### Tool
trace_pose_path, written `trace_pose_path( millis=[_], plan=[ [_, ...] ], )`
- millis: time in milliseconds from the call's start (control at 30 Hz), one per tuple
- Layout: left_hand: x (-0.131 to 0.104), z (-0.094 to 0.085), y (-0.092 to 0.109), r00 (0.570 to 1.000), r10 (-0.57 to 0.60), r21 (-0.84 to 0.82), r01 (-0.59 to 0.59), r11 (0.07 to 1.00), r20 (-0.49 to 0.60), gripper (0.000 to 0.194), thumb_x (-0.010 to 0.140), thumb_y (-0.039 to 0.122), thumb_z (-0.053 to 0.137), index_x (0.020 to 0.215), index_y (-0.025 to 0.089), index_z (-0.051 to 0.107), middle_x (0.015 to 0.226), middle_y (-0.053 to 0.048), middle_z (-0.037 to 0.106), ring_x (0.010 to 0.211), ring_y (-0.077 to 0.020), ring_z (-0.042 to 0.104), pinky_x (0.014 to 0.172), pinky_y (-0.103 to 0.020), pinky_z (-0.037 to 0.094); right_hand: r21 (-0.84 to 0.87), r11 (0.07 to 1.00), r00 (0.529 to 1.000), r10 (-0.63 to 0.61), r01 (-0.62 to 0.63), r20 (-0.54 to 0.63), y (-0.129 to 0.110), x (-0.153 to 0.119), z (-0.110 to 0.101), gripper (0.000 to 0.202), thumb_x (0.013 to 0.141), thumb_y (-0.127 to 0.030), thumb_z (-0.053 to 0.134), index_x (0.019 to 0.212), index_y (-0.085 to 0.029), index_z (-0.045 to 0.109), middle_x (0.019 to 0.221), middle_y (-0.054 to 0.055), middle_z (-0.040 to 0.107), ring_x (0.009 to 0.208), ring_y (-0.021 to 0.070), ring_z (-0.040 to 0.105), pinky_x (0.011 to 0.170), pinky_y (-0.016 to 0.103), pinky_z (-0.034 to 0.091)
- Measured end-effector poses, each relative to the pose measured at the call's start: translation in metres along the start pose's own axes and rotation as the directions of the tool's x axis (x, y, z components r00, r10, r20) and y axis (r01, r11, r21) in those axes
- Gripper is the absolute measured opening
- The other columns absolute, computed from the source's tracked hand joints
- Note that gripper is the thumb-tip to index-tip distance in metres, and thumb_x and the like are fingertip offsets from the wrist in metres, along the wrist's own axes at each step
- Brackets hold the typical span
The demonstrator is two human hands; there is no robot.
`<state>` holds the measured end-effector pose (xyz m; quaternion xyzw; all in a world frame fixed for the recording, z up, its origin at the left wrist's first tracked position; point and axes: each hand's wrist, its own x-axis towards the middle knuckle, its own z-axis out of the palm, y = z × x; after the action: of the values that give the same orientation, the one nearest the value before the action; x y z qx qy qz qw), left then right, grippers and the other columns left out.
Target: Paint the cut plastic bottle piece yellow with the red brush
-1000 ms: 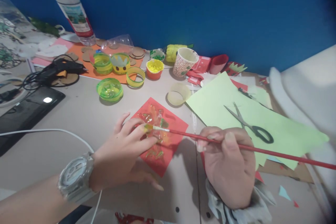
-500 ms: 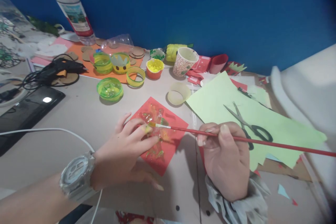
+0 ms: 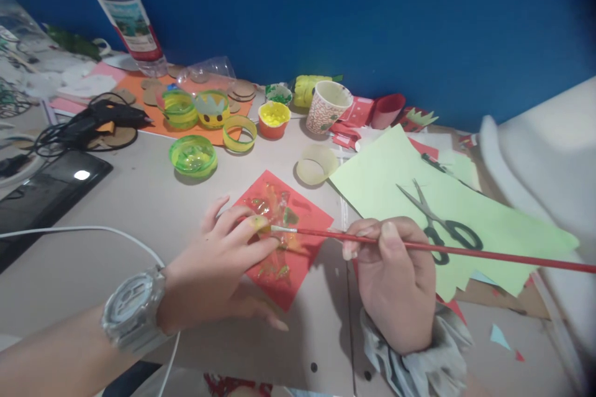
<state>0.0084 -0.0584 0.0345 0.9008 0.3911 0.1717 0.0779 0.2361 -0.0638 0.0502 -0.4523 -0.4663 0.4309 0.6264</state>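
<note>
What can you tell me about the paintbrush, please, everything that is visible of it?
The paintbrush has a long, thin red handle, a pale, metallic-looking collar and yellowish bristles. The right hand holds it crosswise, its tip over the red paper; the handle's far end leaves the picture. The bristles are at a yellow-stained finger of the left hand; exact contact is unclear.

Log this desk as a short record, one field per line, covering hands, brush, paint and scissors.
left hand: fingers spread over the red paper; watch on the wrist
right hand: holds the red-handled paintbrush
brush tip: at the left hand's fingers, where yellow-green colour shows
yellow paint cup: beyond the red paper, beside a yellow ring
scissors: blades apart, lying on light green paper
</note>
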Motion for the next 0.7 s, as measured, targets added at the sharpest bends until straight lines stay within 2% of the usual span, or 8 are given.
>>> trace_pose_path(
  millis=[167, 333, 433, 533, 700],
  plan=[
    [-0.0016, -0.0009, 0.0011, 1.0, -0.013, -0.009, 0.013, 1.0, -0.009, 0.082, 0.066, 0.09, 0.056, 0.116, 0.026, 0.07, 0.109, -0.008, 0.068, 0.117, -0.0329, 0.051, 0.119, -0.058, 0.015, 0.091, 0.994, 0.998, -0.054, 0.051, 0.031, 0.001, 0.0018, 0.0009, 0.022, 0.1, -0.029, 0.056, 0.081, -0.026, 0.067, 0.069, -0.002, 0.06, 0.057, 0.0127, 0.055, 0.052, 0.026, 0.045],
    [-0.0016, 0.0005, 0.0002, 1.0, 0.0, -0.003, 0.0, 1.0, 0.022, 0.083, 0.07, 0.088, 0.054, 0.122, 0.025, 0.068, 0.112, -0.007, 0.068, 0.114, -0.0317, 0.054, 0.119, -0.059, 0.015, -0.016, 1.0, 1.0, -0.009, 0.01, 0.026, 0.0037, 0.0026, -0.004, 0.021, 0.101, -0.027, 0.054, 0.083, -0.024, 0.065, 0.069, -0.003, 0.063, 0.062, 0.0121, 0.058, 0.064, 0.026, 0.047],
    [-0.0005, 0.0011, -0.0007, 1.0, 0.005, -0.009, -0.005, 1.0, 0.027, 0.083, 0.068, 0.09, 0.053, 0.116, 0.025, 0.07, 0.104, -0.007, 0.067, 0.112, -0.0323, 0.054, 0.117, -0.059, 0.017, 0.023, 1.0, 1.0, -0.021, 0.021, 0.014, 0.0031, 0.0013, -0.0055, 0.02, 0.1, -0.028, 0.055, 0.083, -0.025, 0.066, 0.07, -0.003, 0.061, 0.06, 0.0123, 0.056, 0.061, 0.027, 0.046],
    [0.0003, 0.0003, -0.0005, 0.999, -0.005, -0.001, 0.005, 1.0, 0.043, 0.084, 0.066, 0.09, 0.054, 0.117, 0.024, 0.07, 0.101, -0.008, 0.066, 0.111, -0.0326, 0.053, 0.115, -0.06, 0.019, -0.031, 0.999, 0.998, 0.018, -0.016, 0.058, 0.0018, -0.0008, -0.0059, 0.019, 0.1, -0.027, 0.054, 0.085, -0.025, 0.066, 0.074, -0.002, 0.064, 0.064, 0.0134, 0.058, 0.063, 0.028, 0.047],
    [-0.0003, 0.0001, 0.0004, 0.999, -0.003, -0.007, 0.004, 1.0, 0.051, 0.084, 0.063, 0.091, 0.058, 0.116, 0.026, 0.07, 0.101, -0.007, 0.066, 0.109, -0.0321, 0.052, 0.115, -0.058, 0.019, 0.027, 0.999, 0.998, -0.045, 0.044, 0.037, 0.0019, -0.0009, -0.0069, 0.019, 0.1, -0.028, 0.054, 0.085, -0.025, 0.066, 0.073, -0.003, 0.06, 0.063, 0.013, 0.058, 0.06, 0.027, 0.046]
  ],
)
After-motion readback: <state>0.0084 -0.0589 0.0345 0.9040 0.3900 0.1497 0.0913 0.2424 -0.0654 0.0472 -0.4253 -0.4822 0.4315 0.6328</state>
